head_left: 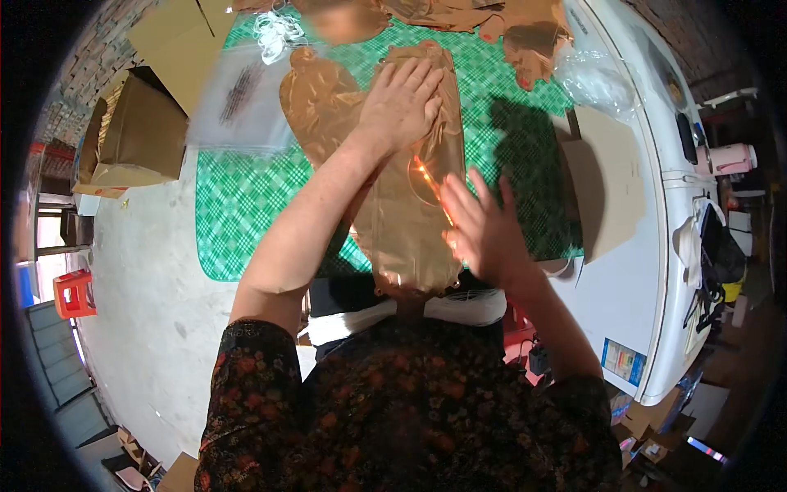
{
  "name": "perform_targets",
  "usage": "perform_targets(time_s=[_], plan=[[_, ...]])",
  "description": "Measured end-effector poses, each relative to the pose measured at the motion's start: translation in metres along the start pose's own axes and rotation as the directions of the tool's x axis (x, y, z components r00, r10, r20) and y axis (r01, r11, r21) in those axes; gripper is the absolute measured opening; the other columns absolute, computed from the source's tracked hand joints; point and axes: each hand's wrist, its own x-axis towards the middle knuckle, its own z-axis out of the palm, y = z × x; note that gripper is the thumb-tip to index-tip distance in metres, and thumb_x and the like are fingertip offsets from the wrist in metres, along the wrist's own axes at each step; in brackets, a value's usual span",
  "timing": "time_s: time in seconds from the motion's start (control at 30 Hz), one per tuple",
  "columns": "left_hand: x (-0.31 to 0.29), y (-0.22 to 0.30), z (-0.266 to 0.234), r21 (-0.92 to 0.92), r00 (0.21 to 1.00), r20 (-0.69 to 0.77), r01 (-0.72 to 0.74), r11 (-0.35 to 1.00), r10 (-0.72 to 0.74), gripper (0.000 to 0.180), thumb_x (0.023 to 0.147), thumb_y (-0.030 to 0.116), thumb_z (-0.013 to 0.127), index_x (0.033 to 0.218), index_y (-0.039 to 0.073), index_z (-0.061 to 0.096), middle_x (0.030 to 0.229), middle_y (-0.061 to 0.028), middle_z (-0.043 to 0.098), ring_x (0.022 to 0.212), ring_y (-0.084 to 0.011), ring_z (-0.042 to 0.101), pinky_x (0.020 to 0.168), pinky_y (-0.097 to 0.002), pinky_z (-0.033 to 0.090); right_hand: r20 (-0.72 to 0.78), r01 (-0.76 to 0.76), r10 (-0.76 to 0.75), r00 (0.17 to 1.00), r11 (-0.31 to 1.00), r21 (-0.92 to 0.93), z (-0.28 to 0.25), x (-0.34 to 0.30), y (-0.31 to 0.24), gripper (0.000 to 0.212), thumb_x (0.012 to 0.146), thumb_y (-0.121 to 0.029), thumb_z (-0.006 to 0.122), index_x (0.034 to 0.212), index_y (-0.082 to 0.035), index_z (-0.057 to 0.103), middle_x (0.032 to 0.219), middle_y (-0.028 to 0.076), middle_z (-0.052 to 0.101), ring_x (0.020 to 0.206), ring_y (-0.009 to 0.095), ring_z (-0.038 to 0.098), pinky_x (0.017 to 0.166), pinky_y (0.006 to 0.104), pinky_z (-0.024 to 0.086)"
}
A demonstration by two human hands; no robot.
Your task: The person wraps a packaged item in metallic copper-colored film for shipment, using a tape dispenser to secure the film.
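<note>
A flat, uninflated copper-gold foil balloon [402, 230] lies lengthwise on the table in front of me, its near end reaching the table edge by my lap. My left hand [402, 102] rests palm down on its far part, fingers stretched out. Beside the right edge of the foil is my right hand [488, 230], its fingers apart and slightly blurred; I cannot tell whether the thumb touches the foil. A bright orange glint runs along the foil close to those fingers. A rounded foil lobe [311, 90] shows left of my left hand; whether it belongs to the same balloon is unclear.
Under the foil is a green checked tablecloth [246, 221]. Clear plastic bags [246, 107] and white string [279, 37] lie far left. More foil pieces [533, 53], a crumpled clear bag [598, 78] and cardboard [611, 180] are at right. A cardboard box [143, 135] stands left.
</note>
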Motion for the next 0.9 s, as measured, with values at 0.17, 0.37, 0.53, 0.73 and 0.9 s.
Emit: perform_targets(time_s=[0.17, 0.37, 0.53, 0.73, 0.9], plan=[[0.002, 0.003, -0.003, -0.010, 0.999, 0.032, 0.001, 1.000, -0.001, 0.056, 0.111, 0.040, 0.039, 0.159, 0.013, 0.044, 0.164, -0.0120, 0.044, 0.154, -0.0307, 0.036, 0.128, -0.0510, 0.023, 0.020, 0.080, -0.085, 0.996, 0.981, 0.178, -0.007, -0.043, -0.029, 0.063, 0.097, -0.036, 0.065, 0.146, 0.002, 0.055, 0.158, 0.018, 0.048, 0.152, 0.037, 0.037, 0.125, 0.0604, 0.022], [0.000, 0.002, -0.004, -0.001, 0.998, 0.058, 0.007, 1.000, -0.007, 0.057, 0.110, 0.039, 0.035, 0.159, 0.011, 0.045, 0.166, -0.0111, 0.042, 0.155, -0.0292, 0.033, 0.129, -0.0497, 0.020, -0.238, 0.167, 0.009, 0.971, 0.688, 0.706, -0.020, -0.020, -0.022, 0.037, 0.107, -0.008, 0.042, 0.139, 0.005, 0.057, 0.135, 0.022, 0.067, 0.127, 0.036, 0.066, 0.108, 0.0445, 0.051], [0.000, 0.003, -0.008, -0.019, 0.998, 0.064, 0.015, 1.000, -0.013, 0.058, 0.110, 0.039, 0.036, 0.159, 0.010, 0.044, 0.166, -0.0120, 0.041, 0.155, -0.0294, 0.033, 0.129, -0.0501, 0.020, -0.383, 0.037, 0.385, 0.840, 0.664, 0.747, -0.003, 0.091, 0.009, 0.045, 0.108, -0.007, 0.047, 0.151, 0.004, 0.046, 0.149, 0.023, 0.057, 0.138, 0.030, 0.057, 0.118, 0.0413, 0.042], [0.007, 0.007, -0.014, 0.041, 0.983, 0.183, 0.007, 0.999, -0.015, 0.063, 0.105, 0.040, 0.041, 0.162, 0.011, 0.040, 0.170, -0.0107, 0.036, 0.158, -0.0289, 0.028, 0.129, -0.0507, 0.017, -0.471, -0.027, 0.436, 0.767, 0.755, 0.655, 0.043, 0.149, 0.033, 0.045, 0.108, -0.012, 0.050, 0.150, 0.004, 0.044, 0.154, 0.024, 0.047, 0.147, 0.038, 0.043, 0.122, 0.0427, 0.037], [-0.005, -0.011, -0.006, -0.006, 0.999, 0.040, 0.010, 1.000, -0.010, 0.065, 0.104, 0.040, 0.045, 0.162, 0.010, 0.039, 0.170, -0.0127, 0.035, 0.159, -0.0330, 0.026, 0.130, -0.0519, 0.016, -0.464, -0.008, 0.336, 0.820, 0.817, 0.576, 0.044, 0.157, 0.023, 0.045, 0.105, -0.017, 0.053, 0.145, 0.004, 0.046, 0.147, 0.025, 0.051, 0.140, 0.043, 0.046, 0.117, 0.0493, 0.038]])
